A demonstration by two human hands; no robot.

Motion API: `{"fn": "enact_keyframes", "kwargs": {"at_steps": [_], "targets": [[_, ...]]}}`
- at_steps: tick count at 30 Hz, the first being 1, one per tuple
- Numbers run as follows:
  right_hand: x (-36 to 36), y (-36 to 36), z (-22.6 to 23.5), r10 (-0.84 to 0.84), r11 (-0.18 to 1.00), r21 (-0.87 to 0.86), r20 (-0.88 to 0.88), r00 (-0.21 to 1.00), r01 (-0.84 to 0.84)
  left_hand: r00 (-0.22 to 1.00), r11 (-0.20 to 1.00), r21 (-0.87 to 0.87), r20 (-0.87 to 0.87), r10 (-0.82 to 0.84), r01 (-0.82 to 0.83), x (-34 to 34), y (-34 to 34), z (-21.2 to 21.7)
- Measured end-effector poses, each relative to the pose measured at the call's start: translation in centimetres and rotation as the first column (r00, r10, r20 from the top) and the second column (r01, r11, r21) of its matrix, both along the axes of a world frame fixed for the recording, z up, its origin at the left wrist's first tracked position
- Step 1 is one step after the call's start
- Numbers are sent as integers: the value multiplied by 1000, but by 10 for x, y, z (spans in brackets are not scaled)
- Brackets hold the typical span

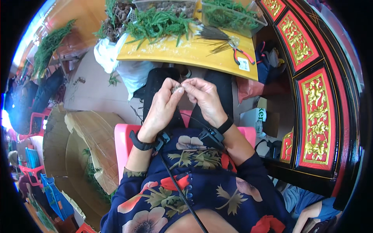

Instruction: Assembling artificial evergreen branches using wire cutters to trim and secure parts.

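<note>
Above my lap, just short of the yellow table's near edge, my two hands meet fingertip to fingertip. My left hand [161,104] is closed, its thumb and curled fingers pinching something small and pale brown, mostly hidden. My right hand [206,97] is closed as well, thumb pressed to forefinger right beside the left thumb. What it pinches is too small to make out. On the yellow table [186,54] ahead lie a heap of green artificial sprigs [159,25], a bundle of thin dark stems [213,33] and red-handled pliers [245,56].
Clear plastic boxes [254,23] stand along the table's far side. A white plastic bag [134,75] hangs off its left edge. At my left is a large open cardboard box [83,143] with green sprigs inside. A red, gold and black carved panel [316,120] rises at the right.
</note>
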State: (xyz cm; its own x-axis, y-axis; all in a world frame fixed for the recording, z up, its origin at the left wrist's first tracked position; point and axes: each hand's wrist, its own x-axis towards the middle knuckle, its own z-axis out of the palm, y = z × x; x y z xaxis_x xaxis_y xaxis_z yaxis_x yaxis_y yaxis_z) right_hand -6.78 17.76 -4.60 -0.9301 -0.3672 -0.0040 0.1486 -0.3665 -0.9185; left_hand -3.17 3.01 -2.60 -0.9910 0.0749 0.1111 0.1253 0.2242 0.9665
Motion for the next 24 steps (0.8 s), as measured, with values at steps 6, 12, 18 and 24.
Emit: {"fn": "enact_keyframes", "kwargs": {"at_steps": [6, 12, 18, 24], "targets": [[1, 0, -11, -52, 999, -15, 58, 997, 53, 975, 928, -328, -185, 124, -180, 0, 11, -4], [-16, 15, -25, 21, 969, -245, 223, 975, 35, 994, 996, -87, -111, 25, -34, -46, -5, -6], [-19, 18, -35, 60, 960, -280, 286, 956, 24, 998, 986, -153, -6, -67, 65, -162, -21, 19], [-17, 18, -32, 125, 951, -307, 296, 947, -30, 977, 993, -118, 212, 6, 19, -248, -4, 12]]}}
